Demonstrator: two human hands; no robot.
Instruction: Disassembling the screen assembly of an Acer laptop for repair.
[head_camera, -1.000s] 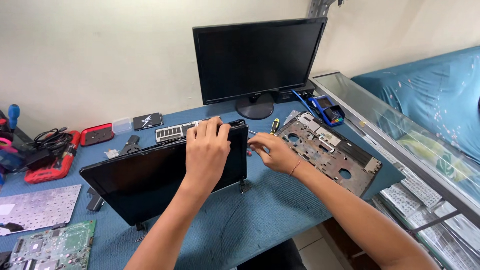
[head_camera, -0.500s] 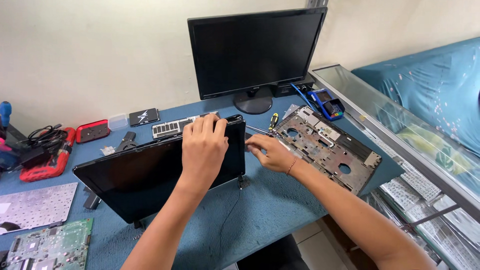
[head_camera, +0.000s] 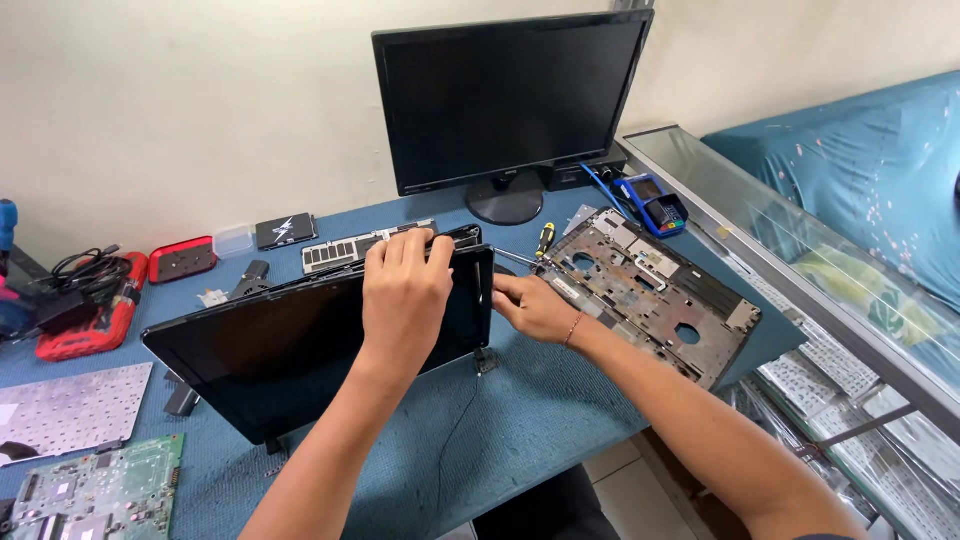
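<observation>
A detached black laptop screen panel (head_camera: 270, 350) stands tilted on the blue table (head_camera: 540, 420), its hinges at the near edge. My left hand (head_camera: 405, 290) grips its top right edge, fingers curled over the bezel. At the panel's right edge my right hand (head_camera: 530, 305) pinches the bezel beside the corner. A screwdriver (head_camera: 530, 250) with a yellow and black handle lies just behind my right hand. I cannot tell whether that hand touches it.
A stripped grey laptop base frame (head_camera: 650, 290) lies to the right. A black monitor (head_camera: 510, 100) stands at the back. A green circuit board (head_camera: 95, 490) and a keyboard sheet (head_camera: 70, 410) lie at the left, a red tool (head_camera: 85, 320) beyond. A glass counter edge (head_camera: 800, 260) runs along the right.
The screen panel has tipped a little further upright and toward me. Both hands stay on its top right corner; my right hand has slid closer to the panel's edge.
</observation>
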